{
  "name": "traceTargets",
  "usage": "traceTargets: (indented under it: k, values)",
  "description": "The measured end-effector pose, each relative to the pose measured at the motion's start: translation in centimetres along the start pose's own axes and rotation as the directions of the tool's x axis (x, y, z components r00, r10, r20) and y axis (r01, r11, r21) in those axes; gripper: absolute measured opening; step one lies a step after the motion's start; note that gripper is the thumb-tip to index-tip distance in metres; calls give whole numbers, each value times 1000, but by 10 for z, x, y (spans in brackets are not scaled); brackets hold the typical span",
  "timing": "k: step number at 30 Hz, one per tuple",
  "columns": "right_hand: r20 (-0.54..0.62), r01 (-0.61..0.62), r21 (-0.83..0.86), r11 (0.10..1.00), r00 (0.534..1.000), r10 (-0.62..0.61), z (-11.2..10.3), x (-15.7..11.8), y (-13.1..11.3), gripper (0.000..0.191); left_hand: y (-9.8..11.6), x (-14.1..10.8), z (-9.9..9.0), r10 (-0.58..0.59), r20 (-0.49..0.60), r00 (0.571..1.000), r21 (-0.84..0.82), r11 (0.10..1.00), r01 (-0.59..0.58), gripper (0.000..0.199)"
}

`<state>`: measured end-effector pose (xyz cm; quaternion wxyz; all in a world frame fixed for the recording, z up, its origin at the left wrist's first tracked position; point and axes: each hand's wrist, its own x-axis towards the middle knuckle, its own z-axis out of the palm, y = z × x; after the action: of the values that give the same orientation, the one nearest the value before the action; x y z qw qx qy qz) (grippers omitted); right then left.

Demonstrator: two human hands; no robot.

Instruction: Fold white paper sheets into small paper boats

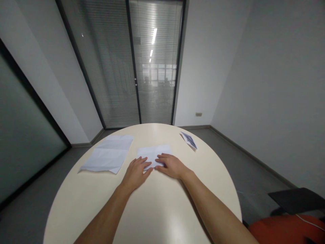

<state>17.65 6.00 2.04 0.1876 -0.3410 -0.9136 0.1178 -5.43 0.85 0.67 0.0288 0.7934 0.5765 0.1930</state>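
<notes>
A folded sheet of white paper (153, 150) lies flat near the middle of the round table (152, 210). On its left near corner rests my left hand (137, 172), fingers spread and stretched forward. My right hand (171, 165) lies over the right near part of the same sheet, its fingers extended and apart, pointing left. Both hands press on the paper from above without gripping it, thumbs near its close edge. The parts of the sheet beneath the palms are hidden.
Larger creased white sheets (109, 153) lie on the table's left side. At the far right is a small folded paper piece (188, 140) with dark shading. A red chair (279, 230) with a black armrest (297, 200) stands beside the table's right edge.
</notes>
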Motion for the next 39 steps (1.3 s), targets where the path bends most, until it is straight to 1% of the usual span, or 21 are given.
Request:
traceTargets:
  k: [5,12,16,19,22,26,28,30,34,37,39]
  values:
    - [62,-42,73,996,997,38,-5,-3,7,54,0,1,-1,-18,4,1000,-3,1000,18,37]
    - [88,-127,186,974,990,112,-14,-11,27,47,-3,1,-2,-44,-15,999,-40,998,43,34]
    - [51,-146,237,961,989,137,-22,-12,24,39,-6,0,-2,-52,-36,998,-83,995,49,35]
    - [23,-207,225,952,978,208,-25,-10,21,36,-5,-1,-5,-62,-60,996,-112,992,55,37]
    - [-55,-262,238,936,958,282,-22,-8,24,35,-4,-1,-10,-108,-82,991,-142,985,96,34]
    - [-174,-311,254,916,917,360,-16,-8,34,32,-6,-1,-13,-220,-110,969,-149,968,203,29]
    - [-208,-339,264,903,894,397,-14,-8,38,33,-10,0,-11,-258,-131,957,-146,960,239,29]
    - [-220,-356,285,890,879,422,-12,-8,41,35,-13,1,-9,-274,-165,947,-166,955,247,29]
    - [-213,-356,369,858,866,451,-8,-8,43,45,-14,1,-8,-265,-251,931,-256,946,200,31]
    - [-201,-290,487,824,881,429,-4,-7,45,49,-13,0,-10,-279,-312,908,-318,931,177,32]
    - [-208,-226,558,799,893,398,-2,-6,46,47,-12,0,-11,-314,-354,881,-355,917,184,34]
